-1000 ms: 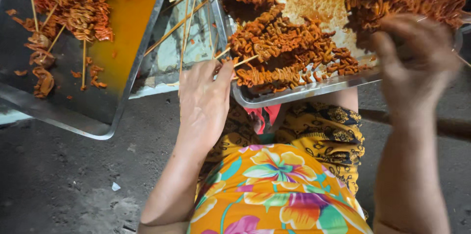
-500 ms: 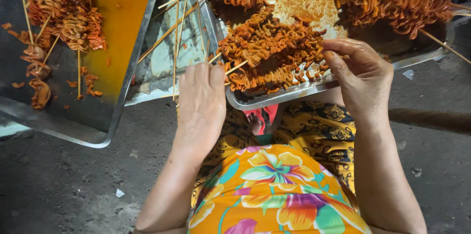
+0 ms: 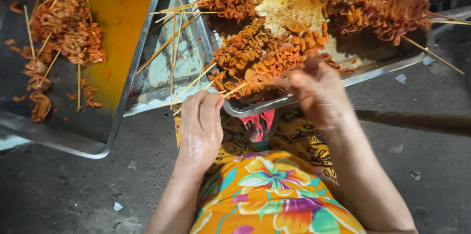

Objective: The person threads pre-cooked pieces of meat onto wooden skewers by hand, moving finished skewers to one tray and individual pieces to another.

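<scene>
- I see my left hand (image 3: pixel 201 126) closed around the blunt end of a bamboo skewer (image 3: pixel 235 90), at the near rim of the right metal tray (image 3: pixel 392 65).
- My right hand (image 3: pixel 319 91) is pinched on an orange meat piece (image 3: pixel 282 81) at the skewer's far end; fingers blurred, exact hold unclear.
- Skewer points up-right from left hand into the pile of loaded skewers (image 3: pixel 265 52) in that tray.
- Loose bare sticks (image 3: pixel 176 42) lie in the gap between trays.
- Left tray (image 3: pixel 122 91) holds more orange meat and oily sauce.
- Floral garment (image 3: pixel 274 195) below, dark ground (image 3: pixel 59 190) all around.
</scene>
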